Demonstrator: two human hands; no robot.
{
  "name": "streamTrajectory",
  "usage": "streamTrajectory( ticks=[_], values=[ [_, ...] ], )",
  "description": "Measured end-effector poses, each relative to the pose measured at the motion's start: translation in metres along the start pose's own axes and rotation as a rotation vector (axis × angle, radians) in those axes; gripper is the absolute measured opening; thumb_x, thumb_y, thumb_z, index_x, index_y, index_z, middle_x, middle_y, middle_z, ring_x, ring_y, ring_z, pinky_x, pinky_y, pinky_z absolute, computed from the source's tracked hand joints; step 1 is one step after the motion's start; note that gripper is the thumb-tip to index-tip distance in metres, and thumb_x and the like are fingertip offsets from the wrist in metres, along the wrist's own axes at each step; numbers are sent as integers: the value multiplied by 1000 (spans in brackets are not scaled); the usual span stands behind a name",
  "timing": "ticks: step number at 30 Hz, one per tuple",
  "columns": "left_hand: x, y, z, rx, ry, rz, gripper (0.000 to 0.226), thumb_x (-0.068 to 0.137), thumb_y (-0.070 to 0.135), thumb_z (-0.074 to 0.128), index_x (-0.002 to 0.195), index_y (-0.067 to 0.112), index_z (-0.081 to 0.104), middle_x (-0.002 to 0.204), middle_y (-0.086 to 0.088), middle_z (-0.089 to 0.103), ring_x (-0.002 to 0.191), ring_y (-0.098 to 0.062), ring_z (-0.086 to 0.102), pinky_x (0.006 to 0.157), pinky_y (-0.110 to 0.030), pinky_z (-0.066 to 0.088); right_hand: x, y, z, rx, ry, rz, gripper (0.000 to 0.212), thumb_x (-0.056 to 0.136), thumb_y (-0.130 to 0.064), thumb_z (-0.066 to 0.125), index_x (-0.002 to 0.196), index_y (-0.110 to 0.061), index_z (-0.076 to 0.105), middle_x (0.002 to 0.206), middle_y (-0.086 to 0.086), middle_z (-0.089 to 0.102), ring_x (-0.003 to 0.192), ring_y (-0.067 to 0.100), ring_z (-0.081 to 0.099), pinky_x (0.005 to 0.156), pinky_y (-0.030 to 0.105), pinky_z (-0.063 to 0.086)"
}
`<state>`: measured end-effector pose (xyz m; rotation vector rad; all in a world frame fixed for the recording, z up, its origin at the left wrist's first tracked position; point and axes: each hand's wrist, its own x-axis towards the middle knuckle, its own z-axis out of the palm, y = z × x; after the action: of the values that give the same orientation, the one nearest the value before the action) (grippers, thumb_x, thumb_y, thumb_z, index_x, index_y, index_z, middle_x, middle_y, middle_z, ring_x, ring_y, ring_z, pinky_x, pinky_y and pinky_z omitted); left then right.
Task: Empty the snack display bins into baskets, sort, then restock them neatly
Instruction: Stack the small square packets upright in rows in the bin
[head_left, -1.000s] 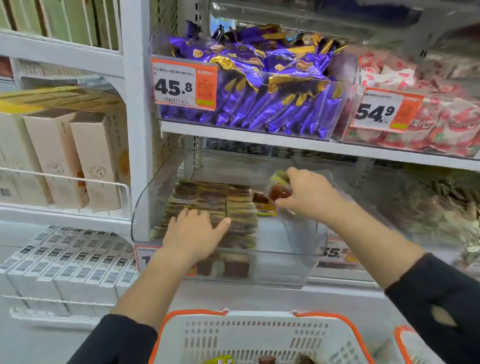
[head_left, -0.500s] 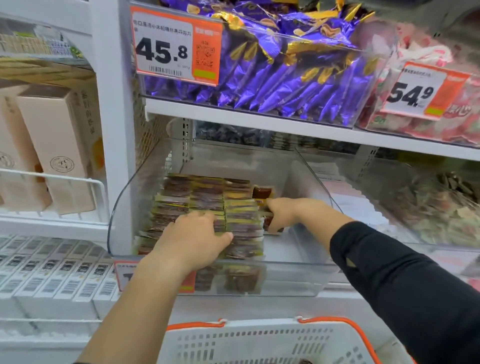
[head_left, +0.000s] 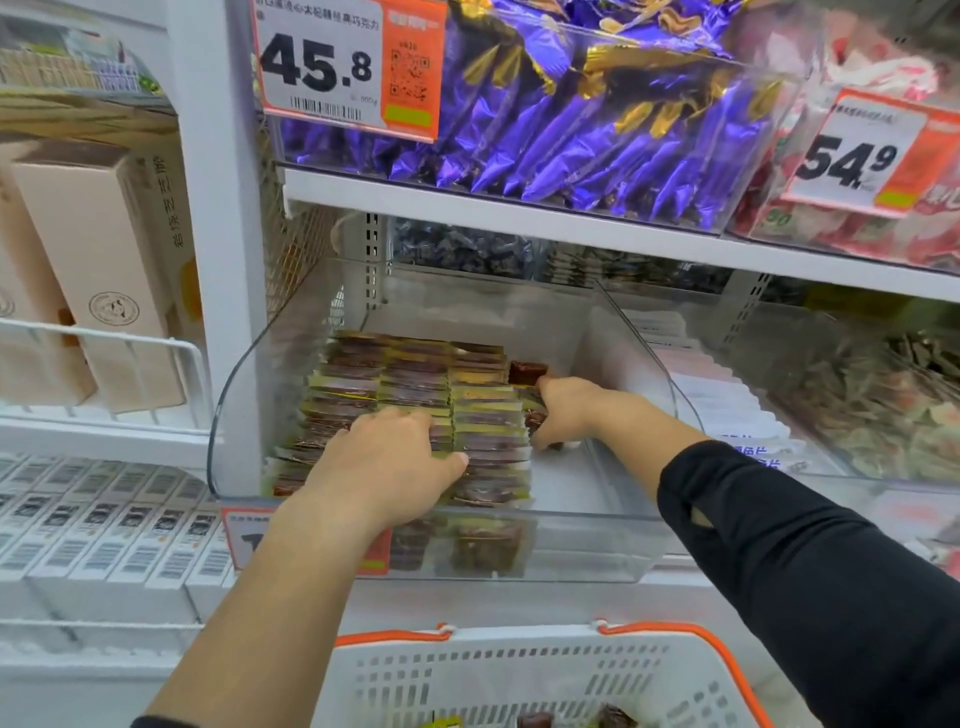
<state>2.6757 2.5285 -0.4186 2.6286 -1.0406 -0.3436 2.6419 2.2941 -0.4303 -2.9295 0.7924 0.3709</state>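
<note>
A clear plastic bin (head_left: 613, 540) on the middle shelf holds neat rows of flat green-and-brown snack packets (head_left: 415, 384) in its left half. My left hand (head_left: 384, 467) lies flat on the front of those rows, fingers spread. My right hand (head_left: 563, 410) is inside the bin at the right edge of the rows, fingers curled on a few packets there. One brown packet (head_left: 527, 373) stands just behind it. A white basket with an orange rim (head_left: 519, 680) sits below, with a few packets in it.
Above hang a bin of purple-and-gold packets (head_left: 571, 130) and a bin of pink packets (head_left: 883, 104) with price tags 45.8 and 54.9. A bin of mixed snacks (head_left: 857, 415) sits to the right. Beige boxes (head_left: 93, 270) and white boxes (head_left: 104, 540) fill the left shelves.
My right hand has come down from above the bin with a packet and now sits low at the right edge of the rows. The camera has moved closer. My left hand stays put.
</note>
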Motion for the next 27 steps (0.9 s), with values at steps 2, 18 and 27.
streamTrajectory(
  ticks=[2, 18, 27],
  values=[
    [0, 0, 0, 1, -4, -1, 63, 93, 61, 42, 143, 22, 39, 147, -4, 40, 132, -27, 39, 105, -41, 38, 0, 2, 1, 30, -1, -4, 46, 80, -29, 72, 112, -14, 41, 107, 8, 55, 96, 26, 56, 82, 37, 52],
    [1, 0, 1, 0, 7, 4, 63, 93, 61, 42, 144, 24, 37, 149, -4, 37, 134, -27, 37, 108, -42, 36, 30, 1, 2, 142, 395, 145, 62, 90, -7, 56, 145, -5, 28, 139, 23, 37, 123, 39, 46, 100, 39, 42],
    [-1, 1, 1, 11, 12, 5, 63, 94, 61, 41, 145, 25, 36, 150, -3, 37, 135, -26, 37, 107, -41, 37, 37, -3, 11, 164, 277, 138, 79, 95, 0, 45, 154, -33, 4, 159, 23, -3, 142, 42, 22, 107, 40, 39]
  ],
)
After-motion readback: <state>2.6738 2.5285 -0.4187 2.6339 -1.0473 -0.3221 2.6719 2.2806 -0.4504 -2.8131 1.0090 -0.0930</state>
